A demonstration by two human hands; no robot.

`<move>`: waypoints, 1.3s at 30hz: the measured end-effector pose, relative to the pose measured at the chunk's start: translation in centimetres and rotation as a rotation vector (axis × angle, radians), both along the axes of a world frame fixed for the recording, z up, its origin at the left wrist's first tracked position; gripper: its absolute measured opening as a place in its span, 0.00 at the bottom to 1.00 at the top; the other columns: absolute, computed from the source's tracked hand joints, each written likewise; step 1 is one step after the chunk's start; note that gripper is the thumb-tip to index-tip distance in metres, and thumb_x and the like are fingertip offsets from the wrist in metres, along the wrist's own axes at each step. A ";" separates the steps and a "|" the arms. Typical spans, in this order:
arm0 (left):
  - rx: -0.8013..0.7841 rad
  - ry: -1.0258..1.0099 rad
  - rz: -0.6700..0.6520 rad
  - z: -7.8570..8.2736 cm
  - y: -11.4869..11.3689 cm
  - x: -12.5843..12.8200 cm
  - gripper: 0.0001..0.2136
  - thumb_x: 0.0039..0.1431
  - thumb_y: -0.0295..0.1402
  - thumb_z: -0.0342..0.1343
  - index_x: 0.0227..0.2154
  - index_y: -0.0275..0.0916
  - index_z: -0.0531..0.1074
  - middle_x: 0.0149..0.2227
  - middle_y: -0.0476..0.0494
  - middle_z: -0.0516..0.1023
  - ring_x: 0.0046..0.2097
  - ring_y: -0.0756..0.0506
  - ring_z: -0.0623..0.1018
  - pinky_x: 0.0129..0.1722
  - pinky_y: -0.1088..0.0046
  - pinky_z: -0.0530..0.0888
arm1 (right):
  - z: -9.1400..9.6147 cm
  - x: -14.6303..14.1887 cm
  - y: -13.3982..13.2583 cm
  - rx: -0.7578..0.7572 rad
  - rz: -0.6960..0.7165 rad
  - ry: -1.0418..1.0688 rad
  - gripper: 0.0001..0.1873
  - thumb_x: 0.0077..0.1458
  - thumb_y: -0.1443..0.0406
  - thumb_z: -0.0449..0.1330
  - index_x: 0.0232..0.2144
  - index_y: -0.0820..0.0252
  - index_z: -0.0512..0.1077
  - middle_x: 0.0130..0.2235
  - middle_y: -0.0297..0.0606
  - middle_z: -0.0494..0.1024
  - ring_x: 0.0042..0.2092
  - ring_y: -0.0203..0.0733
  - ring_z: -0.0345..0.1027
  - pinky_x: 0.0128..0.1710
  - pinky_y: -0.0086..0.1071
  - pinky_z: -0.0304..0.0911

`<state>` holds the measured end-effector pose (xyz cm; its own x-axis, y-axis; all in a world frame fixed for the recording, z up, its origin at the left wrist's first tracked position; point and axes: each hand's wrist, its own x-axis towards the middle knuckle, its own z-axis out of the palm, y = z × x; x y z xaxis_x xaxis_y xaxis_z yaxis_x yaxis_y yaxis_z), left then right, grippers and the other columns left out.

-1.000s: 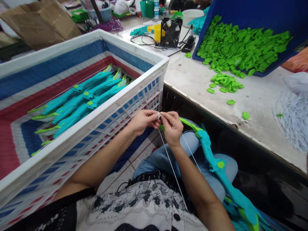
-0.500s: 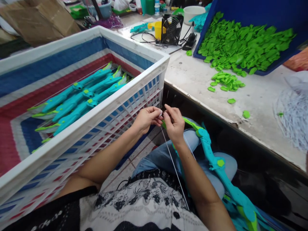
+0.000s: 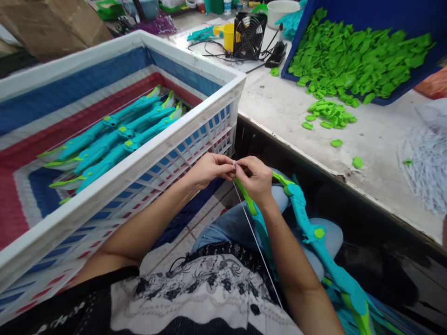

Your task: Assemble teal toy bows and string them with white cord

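Observation:
A small loop in a white string [image 3: 256,244] sits between the fingertips of my two hands. My left hand [image 3: 211,170] pinches it from the left. My right hand [image 3: 254,179], thumb and forefinger pressed together, grips it from the other side. Below my right hand, the green end [image 3: 250,204] of a teal limb shows, partly covered by the hand and forearm. Across my knees lies a teal and green toy bow [image 3: 302,214], its lower part running to the bottom right. Whether the two limbs belong to one bow is hidden.
At left stands a white plastic crate [image 3: 240,83] holding several toy bows [image 3: 104,144]. On the worktable [image 3: 289,121] are a blue bin [image 3: 415,18] of green plastic pieces [image 3: 356,60], loose green pieces [image 3: 331,114], a black fan [image 3: 249,37] and a white string bundle [image 3: 424,163].
My right hand's fingers, raised and apart before, have closed in a pinch at the string loop. More of the green limb end shows below that hand. The view has shifted slightly.

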<state>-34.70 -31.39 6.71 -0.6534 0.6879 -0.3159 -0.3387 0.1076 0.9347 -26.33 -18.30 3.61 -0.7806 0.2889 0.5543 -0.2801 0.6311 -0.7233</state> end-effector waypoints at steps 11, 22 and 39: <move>-0.226 0.377 -0.136 -1.2 -0.8 0.0 0.13 0.48 0.41 0.59 0.30 0.35 0.79 0.28 0.47 0.79 0.32 0.48 0.74 0.34 0.75 0.69 | -2.1 0.9 0.0 -0.155 0.067 -0.040 0.06 0.54 0.67 0.57 0.30 0.60 0.75 0.31 0.35 0.78 0.32 0.36 0.72 0.35 0.30 0.67; -0.458 0.850 -0.258 -1.4 -1.5 0.9 0.13 0.56 0.31 0.49 0.33 0.35 0.79 0.29 0.46 0.80 0.32 0.48 0.75 0.30 0.77 0.66 | -3.5 1.6 -1.7 0.193 -0.004 0.035 0.08 0.59 0.70 0.51 0.33 0.60 0.70 0.34 0.41 0.76 0.36 0.40 0.68 0.38 0.35 0.65; -0.425 0.798 -0.173 -3.3 -2.6 0.9 0.12 0.53 0.37 0.54 0.33 0.38 0.79 0.30 0.47 0.80 0.31 0.48 0.76 0.30 0.76 0.68 | -4.3 1.8 -2.5 0.225 -0.091 -0.099 0.07 0.57 0.69 0.51 0.28 0.59 0.67 0.30 0.38 0.71 0.35 0.41 0.64 0.37 0.34 0.60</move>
<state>-33.78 -34.04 3.38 -0.6848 0.7259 -0.0646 0.4424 0.4845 0.7547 -24.56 -20.83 -0.74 -0.8110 0.2381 0.5344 -0.1497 0.7986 -0.5829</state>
